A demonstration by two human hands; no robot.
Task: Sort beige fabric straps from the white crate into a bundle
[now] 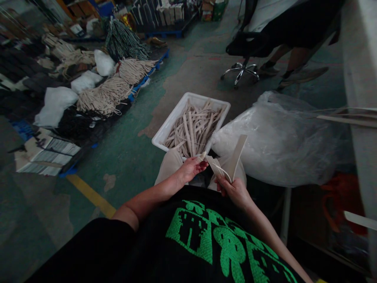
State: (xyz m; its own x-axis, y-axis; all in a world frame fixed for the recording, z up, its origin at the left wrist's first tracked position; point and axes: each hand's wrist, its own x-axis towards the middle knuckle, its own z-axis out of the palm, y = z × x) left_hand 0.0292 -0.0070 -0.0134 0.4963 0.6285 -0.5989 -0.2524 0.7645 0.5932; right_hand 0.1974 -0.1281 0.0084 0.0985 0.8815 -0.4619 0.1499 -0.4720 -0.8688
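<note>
My right hand [234, 189] is closed around a flat beige strap [238, 155] that sticks up from the grip. Thin pale cords [219, 167] also run out of this hand toward the left. My left hand [191, 169], over my lap, pinches a pale end [202, 156] between thumb and fingers; what joins it to the cords is too small to make out. Just beyond both hands, a white plastic tray [167, 125] holds a tangled heap of beige straps [193, 127].
A large clear plastic bag [273, 141] bulges right of the tray, beside a table edge [361, 137]. Bundles of cords [103, 94] lie on blue pallets at the left. Ahead stand an office chair [244, 51] and a person's legs [294, 63].
</note>
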